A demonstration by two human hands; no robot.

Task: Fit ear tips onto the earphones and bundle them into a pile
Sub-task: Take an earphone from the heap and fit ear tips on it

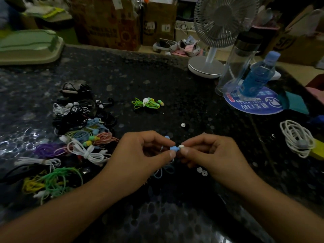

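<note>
Above the dark speckled tabletop [157, 76], the left hand [140, 155] pinches a blue earbud [174, 148] in its grip, while the right hand [215, 155] pinches a white ear tip [181, 146] against the earbud's end. Its blue cord [164, 170] hangs below the earbud. Two loose ear tips [201, 171] lie just right of the earbud. A pile of coiled earphones [75, 134] lies well left, and a green bundled earphone [147, 103] lies beyond.

- Dim, underexposed room; dark corners.
- Glare glints on the glossy surface [26, 135] at its left part.
- Wide-angle bending at edges; background soft and blurry.
</note>
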